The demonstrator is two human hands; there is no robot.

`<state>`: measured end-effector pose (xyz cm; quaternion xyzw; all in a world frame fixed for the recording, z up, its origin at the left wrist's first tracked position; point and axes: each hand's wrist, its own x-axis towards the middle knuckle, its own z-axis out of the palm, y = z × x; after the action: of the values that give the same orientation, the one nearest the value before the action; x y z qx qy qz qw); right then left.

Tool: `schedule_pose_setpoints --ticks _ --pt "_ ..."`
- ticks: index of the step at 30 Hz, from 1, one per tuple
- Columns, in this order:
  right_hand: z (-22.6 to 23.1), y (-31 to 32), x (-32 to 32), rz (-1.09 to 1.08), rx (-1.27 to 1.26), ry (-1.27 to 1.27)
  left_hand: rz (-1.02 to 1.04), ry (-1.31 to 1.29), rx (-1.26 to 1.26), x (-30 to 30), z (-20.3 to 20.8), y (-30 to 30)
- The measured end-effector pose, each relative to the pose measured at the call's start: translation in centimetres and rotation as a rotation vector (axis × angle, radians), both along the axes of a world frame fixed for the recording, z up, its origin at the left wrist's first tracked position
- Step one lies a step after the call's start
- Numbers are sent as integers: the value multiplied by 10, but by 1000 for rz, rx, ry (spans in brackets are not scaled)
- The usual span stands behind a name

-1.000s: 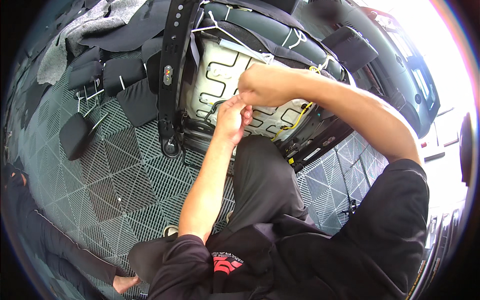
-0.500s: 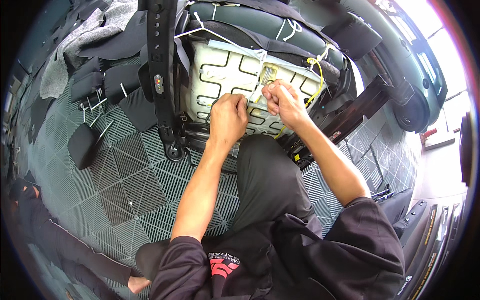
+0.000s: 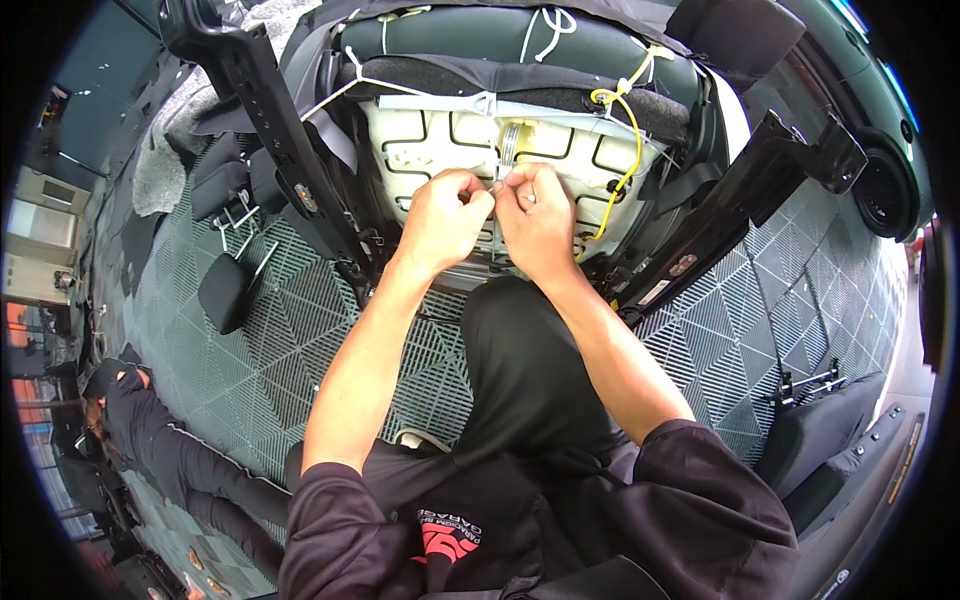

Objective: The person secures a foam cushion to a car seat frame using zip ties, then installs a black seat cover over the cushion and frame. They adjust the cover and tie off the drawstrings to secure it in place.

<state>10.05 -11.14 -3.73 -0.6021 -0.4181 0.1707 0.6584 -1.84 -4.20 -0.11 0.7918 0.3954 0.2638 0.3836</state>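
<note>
A car seat [image 3: 440, 40] stands before me with its underside showing cream foam [image 3: 622, 214] and black bent wire springs [image 3: 470, 140]. Down the middle of the foam runs a thin white cord [image 3: 496, 140], tied to a pale strip at the dark fabric's edge. My left hand [image 3: 438, 222] is closed in a pinch at the cord's lower part. Touching or nearly touching it, my right hand [image 3: 542, 222] also pinches there, fingers curled. The fingertips partly hide the cord's end. A yellow cable [image 3: 633, 150] curves down the seat's right side.
Black metal seat rails [image 3: 275, 140] rise left and right of the seat. Headrests [image 3: 228, 290] lie on the grey tiled floor [image 3: 270, 400] at left. Another person [image 3: 185, 450] in dark clothes is down on the floor at lower left. Dark cushions [image 3: 820, 440] lie at right.
My right hand has come down and left to meet my left hand at the cord. The view has shifted, showing more of the right rail and the person at left.
</note>
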Motion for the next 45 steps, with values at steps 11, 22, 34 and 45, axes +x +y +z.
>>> schedule_pose_setpoints --ticks 11,22,34,45 --pt "30 -2 28 255 -263 -472 -12 -142 -376 5 13 19" --pt "24 5 41 375 -263 -438 -348 251 246 -3 24 16" --pt "59 9 51 634 -543 -459 -498 71 473 -23 19 30" --pt "40 4 40 258 -327 -810 -145 -14 -54 -13 -24 42"
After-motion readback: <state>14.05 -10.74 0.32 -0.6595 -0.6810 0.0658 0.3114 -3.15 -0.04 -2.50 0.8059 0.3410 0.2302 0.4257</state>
